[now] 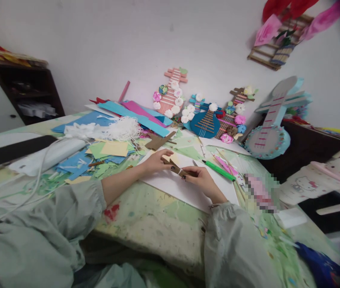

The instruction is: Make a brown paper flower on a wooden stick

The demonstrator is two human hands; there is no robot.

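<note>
Holds a small brown cardboard piece (176, 169) over white paper (165, 186) on a paint-stained desk (157, 224). Slants lengthwise from far left to near right, bridging the left hand (157, 161) and the right hand (202, 180). Has a white band (180, 171) around it, just beside the right fingertips. Pinches the near end in a narrow right grip; holds the far end more loosely at left, index finger raised. Shows a green-handled tool (220, 171) just beyond the right hand.

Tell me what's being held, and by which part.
A small brown piece: the right hand pinches its right end; the left hand is at its left part, grip unclear.
</note>
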